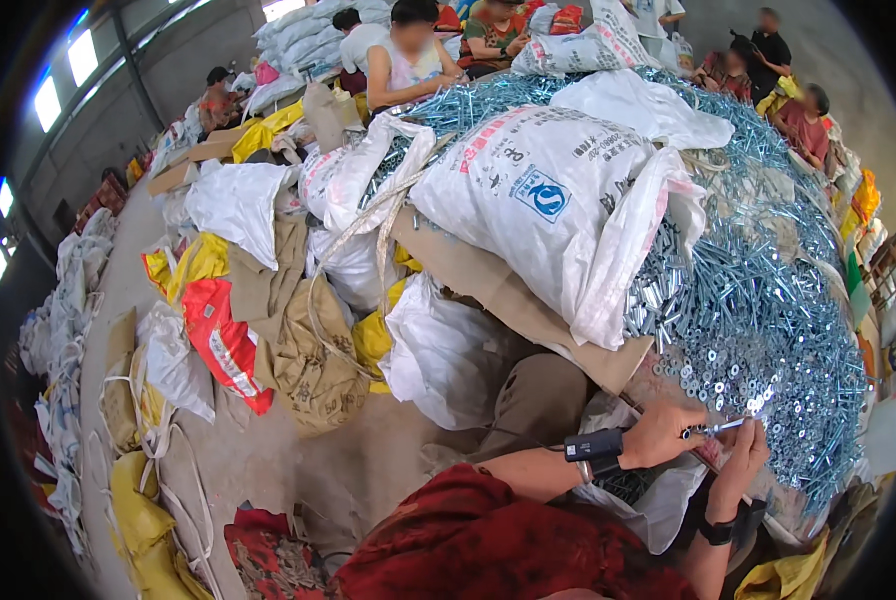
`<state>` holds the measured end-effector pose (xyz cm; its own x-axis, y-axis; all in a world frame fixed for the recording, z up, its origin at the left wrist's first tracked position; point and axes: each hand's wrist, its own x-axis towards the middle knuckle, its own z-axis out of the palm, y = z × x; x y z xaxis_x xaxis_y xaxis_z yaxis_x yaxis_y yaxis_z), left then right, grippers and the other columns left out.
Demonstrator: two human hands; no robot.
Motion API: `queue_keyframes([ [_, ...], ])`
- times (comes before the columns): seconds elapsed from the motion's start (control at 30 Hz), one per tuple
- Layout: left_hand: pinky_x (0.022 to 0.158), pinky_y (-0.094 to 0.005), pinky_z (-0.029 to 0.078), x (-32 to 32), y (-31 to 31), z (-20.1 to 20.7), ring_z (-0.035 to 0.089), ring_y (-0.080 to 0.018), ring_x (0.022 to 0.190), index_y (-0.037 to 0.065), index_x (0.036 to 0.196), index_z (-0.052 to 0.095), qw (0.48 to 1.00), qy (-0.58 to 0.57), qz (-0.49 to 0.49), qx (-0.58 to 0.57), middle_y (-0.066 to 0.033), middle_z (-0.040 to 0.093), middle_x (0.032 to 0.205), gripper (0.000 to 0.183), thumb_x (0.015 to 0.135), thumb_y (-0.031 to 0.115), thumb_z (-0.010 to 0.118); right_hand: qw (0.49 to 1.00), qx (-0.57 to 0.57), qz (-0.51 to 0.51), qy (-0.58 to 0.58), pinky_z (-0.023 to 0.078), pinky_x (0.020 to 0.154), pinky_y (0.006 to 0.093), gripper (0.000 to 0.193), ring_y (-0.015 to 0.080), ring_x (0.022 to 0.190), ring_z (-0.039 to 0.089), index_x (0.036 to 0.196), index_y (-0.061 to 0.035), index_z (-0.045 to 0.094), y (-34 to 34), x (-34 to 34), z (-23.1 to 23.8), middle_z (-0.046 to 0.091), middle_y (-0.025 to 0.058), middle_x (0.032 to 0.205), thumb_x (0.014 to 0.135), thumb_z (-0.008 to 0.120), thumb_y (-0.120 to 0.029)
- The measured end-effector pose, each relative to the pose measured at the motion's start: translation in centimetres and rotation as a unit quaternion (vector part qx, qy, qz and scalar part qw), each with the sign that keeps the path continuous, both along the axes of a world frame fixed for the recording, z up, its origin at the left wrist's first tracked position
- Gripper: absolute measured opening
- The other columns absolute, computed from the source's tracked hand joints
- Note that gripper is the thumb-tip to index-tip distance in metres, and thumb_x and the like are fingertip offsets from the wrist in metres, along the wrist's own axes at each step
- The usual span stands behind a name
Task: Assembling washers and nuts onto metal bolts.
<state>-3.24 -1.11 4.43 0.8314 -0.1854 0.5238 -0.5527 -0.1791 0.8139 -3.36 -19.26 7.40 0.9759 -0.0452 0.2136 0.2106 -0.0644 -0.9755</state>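
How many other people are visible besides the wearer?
About 6: one far left, three at the top centre, two at the upper right. Sacks may hide more.

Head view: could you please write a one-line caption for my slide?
Both hands, left and right, hold a bolt beside a heap of bolts and washers among white sacks.

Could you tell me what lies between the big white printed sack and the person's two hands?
In the head view, a brown cardboard sheet and loose silvery washers lie between the white sack and the left hand and right hand.
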Motion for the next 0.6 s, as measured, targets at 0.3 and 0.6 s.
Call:
queue_keyframes([
  [0.3, 0.063, -0.0386, 0.046, -0.4, -1.3, -0.9, 0.058, -0.0327, 0.064, 0.001, 0.097, 0.064, 0.996, 0.060, -0.065, -0.029, -0.0209, 0.060, 0.076, 0.022, 0.081, 0.012, 0.073, 0.975, -0.219, -0.035, -0.006, 0.038, 0.059, 0.0253, 0.023, 0.0069, 0.062, 0.046, 0.079, -0.0025, 0.057, -0.2, 1.3, 0.0, 0.051, -0.0011, 0.063, 0.097, 0.056, -0.017],
  [0.6, 0.066, -0.0389, 0.048, 0.5, -1.4, -2.7, 0.065, -0.0332, 0.074, 0.001, 0.100, 0.064, 0.995, 0.073, -0.072, 0.015, -0.0208, 0.064, 0.083, 0.023, 0.082, 0.012, 0.072, 0.992, -0.102, -0.006, 0.075, 0.032, 0.051, 0.0242, 0.028, 0.0051, 0.056, 0.039, 0.070, -0.0032, 0.048, 1.2, 0.1, 1.8, 0.043, -0.0037, 0.062, 0.094, 0.060, -0.014],
])
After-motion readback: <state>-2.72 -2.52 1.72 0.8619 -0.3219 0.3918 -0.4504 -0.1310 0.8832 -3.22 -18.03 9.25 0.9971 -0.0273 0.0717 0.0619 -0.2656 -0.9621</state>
